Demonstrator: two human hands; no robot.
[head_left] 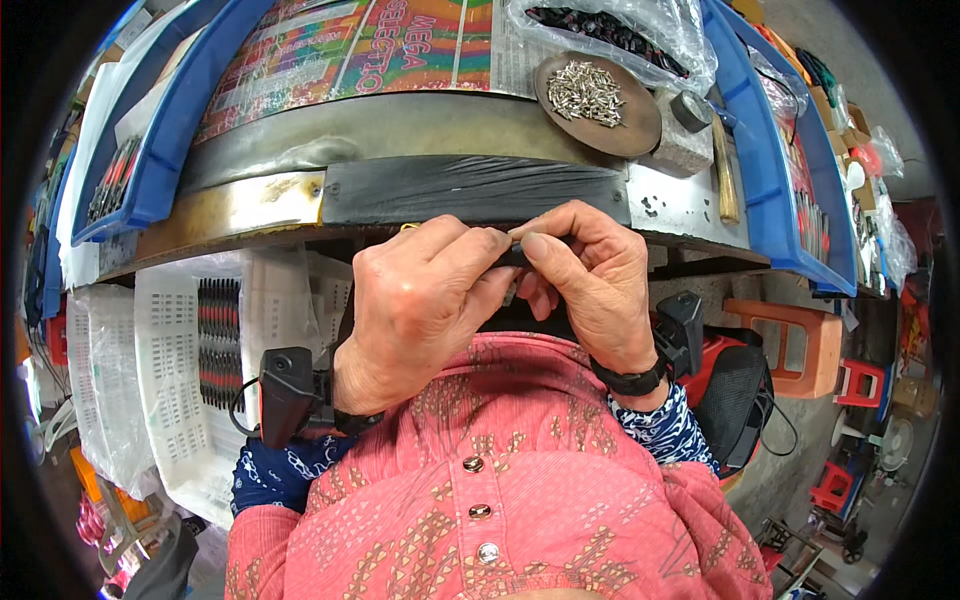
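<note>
My left hand and my right hand meet in front of my chest, at the near edge of the bench. Both are closed, fingertips pinching a small black piece between them. Fingers cover most of that piece, so its exact kind cannot be made out. Just beyond the hands runs a black-wrapped strip along the bench edge. Farther back on the right, a round brown dish bears a heap of small silver metal pins.
Blue bins flank the bench, holding black-and-red pieces. A metal block and a wooden handle lie right of the dish. A clear bag holds black parts. At lower left stands a white basket; an orange stool is right.
</note>
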